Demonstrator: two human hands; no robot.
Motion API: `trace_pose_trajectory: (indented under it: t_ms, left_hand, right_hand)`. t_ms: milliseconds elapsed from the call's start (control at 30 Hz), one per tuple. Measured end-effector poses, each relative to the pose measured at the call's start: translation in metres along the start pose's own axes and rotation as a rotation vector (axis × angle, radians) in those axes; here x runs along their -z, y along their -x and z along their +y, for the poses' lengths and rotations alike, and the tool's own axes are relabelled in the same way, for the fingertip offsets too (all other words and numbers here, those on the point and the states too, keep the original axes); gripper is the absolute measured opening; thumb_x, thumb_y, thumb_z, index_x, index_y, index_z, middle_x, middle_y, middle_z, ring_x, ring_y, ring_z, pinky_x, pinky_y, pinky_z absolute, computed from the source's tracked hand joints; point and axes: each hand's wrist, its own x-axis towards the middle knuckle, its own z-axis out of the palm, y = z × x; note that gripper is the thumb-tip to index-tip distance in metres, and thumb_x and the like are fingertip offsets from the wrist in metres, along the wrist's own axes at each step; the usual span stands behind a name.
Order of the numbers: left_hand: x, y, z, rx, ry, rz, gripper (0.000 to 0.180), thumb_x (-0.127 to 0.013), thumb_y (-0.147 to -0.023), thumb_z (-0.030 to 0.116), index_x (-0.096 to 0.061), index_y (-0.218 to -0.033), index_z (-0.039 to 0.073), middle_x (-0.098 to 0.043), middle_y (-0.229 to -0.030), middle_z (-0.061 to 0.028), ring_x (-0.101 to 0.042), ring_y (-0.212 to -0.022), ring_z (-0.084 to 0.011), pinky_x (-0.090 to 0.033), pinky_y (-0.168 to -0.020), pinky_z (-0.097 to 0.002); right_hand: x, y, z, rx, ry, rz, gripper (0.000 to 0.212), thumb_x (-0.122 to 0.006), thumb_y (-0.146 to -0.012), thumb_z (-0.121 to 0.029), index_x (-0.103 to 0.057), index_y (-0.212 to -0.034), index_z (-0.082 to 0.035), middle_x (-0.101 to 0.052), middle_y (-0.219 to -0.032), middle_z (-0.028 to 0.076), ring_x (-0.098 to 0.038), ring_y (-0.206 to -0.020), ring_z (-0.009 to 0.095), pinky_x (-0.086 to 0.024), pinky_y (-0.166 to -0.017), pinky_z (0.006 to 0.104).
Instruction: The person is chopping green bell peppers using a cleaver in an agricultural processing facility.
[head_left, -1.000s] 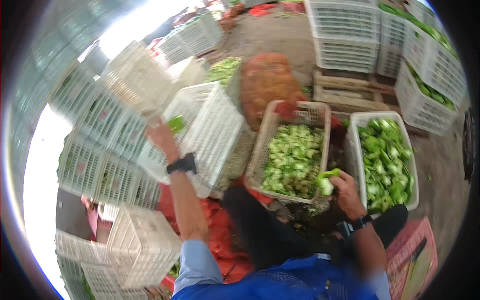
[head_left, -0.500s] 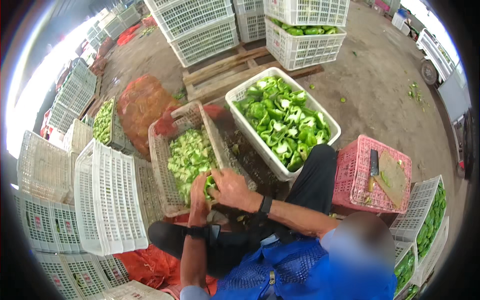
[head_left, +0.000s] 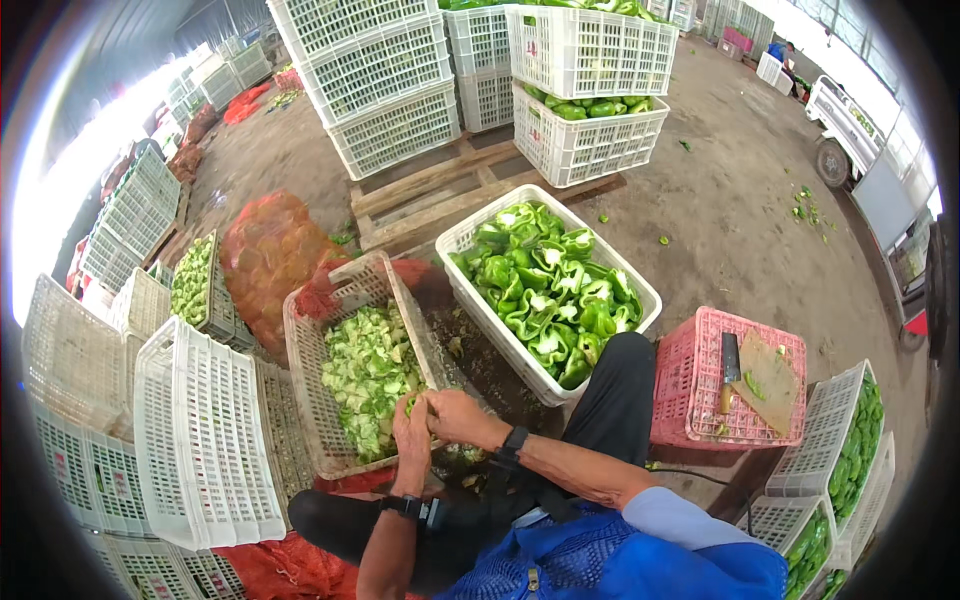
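Note:
Over the near right edge of a dirty white crate (head_left: 300, 345) of pale green pepper cores (head_left: 370, 375), my two hands meet. My left hand (head_left: 410, 440) is closed around a green pepper (head_left: 411, 404), and only a small part of it shows between the fingers. Against it, the curled fingers of my right hand (head_left: 462, 418) press from the right, hiding most of the pepper. To the right of the hands stands a white crate (head_left: 455, 235) filled with opened, cored green peppers (head_left: 545, 285).
A pink upturned crate (head_left: 680, 385) at right bears a knife (head_left: 729, 370) and a cutting board (head_left: 770, 380). White crates (head_left: 205, 430) crowd the left beside an orange mesh sack (head_left: 270, 260). Stacked crates (head_left: 590, 130) stand on a wooden pallet (head_left: 400, 205) ahead.
My hands have drawn closer together, and less of the green pepper shows between them. The view has tilted up, so the crates sit lower in the picture.

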Motion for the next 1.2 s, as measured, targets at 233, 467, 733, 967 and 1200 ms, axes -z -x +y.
trace_pose_trajectory:
  t_ms: [233, 467, 733, 967, 1200]
  left_hand:
    - [-0.005, -0.004, -0.017, -0.248, -0.04, 0.065, 0.038, -0.054, -0.103, 0.024, -0.061, -0.124, -0.007, -0.067, -0.111, -0.0191, -0.062, -0.101, -0.0249, -0.049, -0.09, -0.0357]
    - [0.019, -0.023, -0.044, -0.278, 0.058, 0.158, 0.035, -0.054, -0.102, 0.021, -0.063, -0.121, -0.007, -0.066, -0.11, -0.0169, -0.061, -0.101, -0.0248, -0.048, -0.089, -0.0369]
    - [0.03, -0.035, -0.004, 0.089, 1.015, 0.133, 0.031, -0.052, -0.098, 0.026, -0.059, -0.113, -0.001, -0.07, -0.102, -0.0181, -0.071, -0.09, -0.0307, -0.06, -0.069, -0.0438]
    - [0.06, -0.031, -0.002, -0.045, 0.947, 0.16, 0.032, -0.05, -0.095, 0.013, -0.057, -0.123, -0.001, -0.066, -0.115, -0.02, -0.068, -0.104, -0.0336, -0.059, -0.088, -0.0518]
    - [0.054, -0.016, 0.019, 0.08, 0.936, -0.092, 0.026, -0.051, -0.099, 0.02, -0.059, -0.11, -0.003, -0.069, -0.099, -0.0213, -0.071, -0.089, -0.0335, -0.06, -0.077, -0.0446]
  right_hand:
    - [-0.005, -0.011, 0.001, 0.032, -0.051, 0.03, 0.028, -0.065, -0.088, -0.02, -0.059, -0.103, 0.003, -0.065, -0.083, 0.027, -0.063, -0.081, 0.048, -0.051, -0.069, 0.0513]
    - [-0.013, -0.016, -0.005, -0.081, -0.242, 0.096, 0.037, -0.065, -0.082, -0.016, -0.068, -0.113, 0.002, -0.07, -0.091, 0.026, -0.071, -0.076, 0.036, -0.056, -0.071, 0.0434]
    - [0.031, -0.02, -0.003, -0.368, -1.053, 0.077, 0.026, -0.056, -0.095, -0.01, -0.064, -0.116, 0.004, -0.069, -0.087, 0.01, -0.064, -0.062, 0.016, -0.055, -0.059, 0.0307]
    - [0.0, -0.054, 0.044, 0.08, -0.023, 0.124, 0.024, -0.062, -0.093, -0.018, -0.07, -0.107, 0.001, -0.072, -0.086, 0.009, -0.068, -0.07, 0.014, -0.055, -0.056, 0.0282]
    - [0.132, -0.127, 0.124, -0.132, 0.436, 0.565, 0.018, -0.062, -0.088, -0.02, -0.075, -0.093, -0.008, -0.072, -0.085, 0.019, -0.071, -0.078, 0.035, -0.055, -0.072, 0.043]
